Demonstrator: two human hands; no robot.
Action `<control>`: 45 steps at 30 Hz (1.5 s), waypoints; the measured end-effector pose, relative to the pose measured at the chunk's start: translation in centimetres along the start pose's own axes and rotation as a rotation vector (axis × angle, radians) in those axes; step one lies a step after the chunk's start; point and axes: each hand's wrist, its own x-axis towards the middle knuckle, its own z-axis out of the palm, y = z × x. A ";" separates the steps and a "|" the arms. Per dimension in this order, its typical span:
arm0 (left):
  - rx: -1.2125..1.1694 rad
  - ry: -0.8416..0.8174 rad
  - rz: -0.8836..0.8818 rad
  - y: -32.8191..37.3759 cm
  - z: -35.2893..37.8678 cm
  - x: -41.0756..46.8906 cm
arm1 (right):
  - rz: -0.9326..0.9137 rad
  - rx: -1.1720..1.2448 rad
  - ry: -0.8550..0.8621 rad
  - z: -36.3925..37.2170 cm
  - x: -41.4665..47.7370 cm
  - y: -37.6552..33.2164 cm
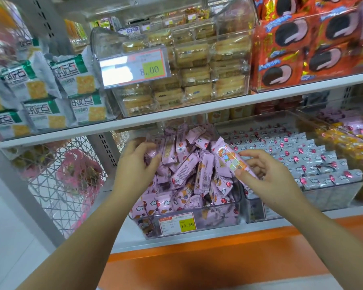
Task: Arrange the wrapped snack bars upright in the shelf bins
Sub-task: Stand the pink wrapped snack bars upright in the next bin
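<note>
So, my left hand [134,164] grabs crinkly pink bars [184,172] in the clear plastic bin [222,220], right hand [268,176] pinches one glossy bar [228,162].

The snack bars [189,172] wear pink wrappers dotted with white clouds and red marks. One pink bar [228,162] shows an orange and blue cartoon figure. The neighbouring bars [314,162] are silver-grey with white clouds and red marks. The price tag [177,225] carries a yellow-green patch. The shelf band [197,266] is orange.
</note>
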 end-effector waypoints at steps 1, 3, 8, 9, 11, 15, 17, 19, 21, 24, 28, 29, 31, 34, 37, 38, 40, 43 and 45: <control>-0.009 0.026 0.071 0.6 -0.3 -0.5 | 0.000 0.004 0.003 0.0 0.0 0.0; -0.078 -0.142 0.183 2.2 -0.9 -1.6 | 0.002 0.005 0.010 0.0 0.0 0.0; -0.225 -0.910 0.137 5.7 0.0 -2.2 | 0.008 0.006 0.014 -0.1 -0.2 -0.2; -0.194 -0.959 0.133 6.1 0.4 -1.9 | 0.009 0.007 0.018 -0.2 -0.2 -0.2; -0.099 -1.071 0.128 6.6 1.4 -1.5 | 0.008 0.008 0.024 -0.4 -0.3 -0.2; 0.078 -1.198 0.150 7.1 3.5 -1.4 | 0.004 -0.003 0.015 -0.7 -0.3 -0.1; 0.080 -1.198 0.113 7.1 4.0 -1.4 | 0.004 0.004 0.008 -0.8 -0.2 0.0; 0.063 -1.216 0.070 6.9 4.3 -1.4 | -0.002 0.014 -0.011 -0.8 -0.2 -0.1; 0.051 -1.212 0.056 6.7 4.5 -1.7 | -0.011 0.032 -0.039 -0.6 -0.3 -0.3; 0.043 -1.185 0.069 6.5 4.8 -2.1 | -0.013 0.045 -0.051 -0.4 -0.2 -0.3; 0.018 -1.151 0.098 6.2 4.5 -2.0 | -0.021 0.040 -0.057 -0.5 -0.3 -0.3; 0.004 -1.143 0.097 6.0 4.3 -1.9 | -0.020 0.041 -0.058 -0.5 -0.3 -0.3; -0.024 -1.117 0.104 5.8 3.8 -1.6 | -0.014 0.042 -0.056 -0.6 -0.3 -0.2; -0.022 -1.033 0.192 6.0 2.5 -1.2 | -0.017 0.024 -0.048 -0.6 -0.2 -0.2; -0.008 -0.906 0.223 6.4 1.2 -1.0 | -0.013 0.038 -0.050 -0.5 -0.2 -0.2; -0.030 -0.846 0.221 6.3 0.8 -1.2 | -0.010 0.042 -0.051 -0.5 -0.2 -0.1; -0.086 -0.687 0.211 5.8 -0.1 -1.5 | -0.011 0.040 -0.051 -0.4 -0.3 0.0; -0.238 -0.414 0.139 5.4 -1.8 -2.1 | -0.010 0.091 -0.062 -0.2 -0.6 -0.2; -0.425 -0.248 0.016 5.4 -2.4 -2.5 | 0.003 0.160 -0.075 0.0 -0.8 -0.6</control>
